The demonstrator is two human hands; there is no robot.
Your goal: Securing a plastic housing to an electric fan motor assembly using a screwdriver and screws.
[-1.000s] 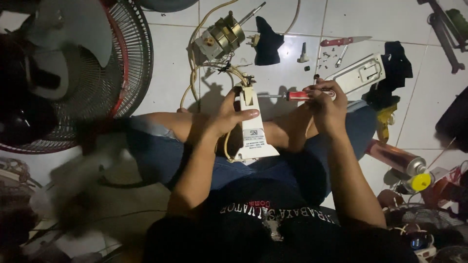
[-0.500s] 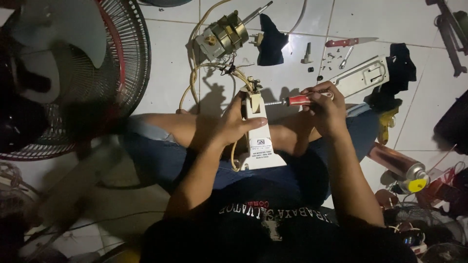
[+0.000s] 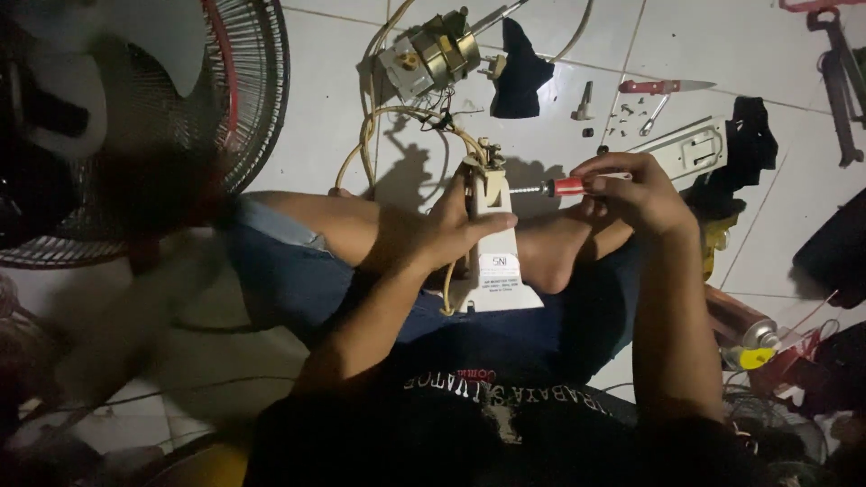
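Note:
I sit cross-legged on a white tiled floor. My left hand (image 3: 451, 230) grips a white plastic fan housing piece (image 3: 501, 271) that stands on my lap, with yellowish wires running from its top. My right hand (image 3: 636, 194) holds a red-handled screwdriver (image 3: 566, 187), its metal tip pointing left against the upper side of the white piece. The wires lead up to a fan motor (image 3: 428, 54) lying on the floor above my knees.
A fan guard with a red rim (image 3: 216, 117) stands at the left. On the floor lie a black cap (image 3: 523, 72), a red-handled knife (image 3: 663, 87), loose screws (image 3: 622, 113), a white cover plate (image 3: 690, 149), black cloth (image 3: 749, 135) and a spray can (image 3: 740, 325).
The white piece has been raised more upright in my left hand, and the screwdriver tip has come against its upper side. The view has shifted slightly.

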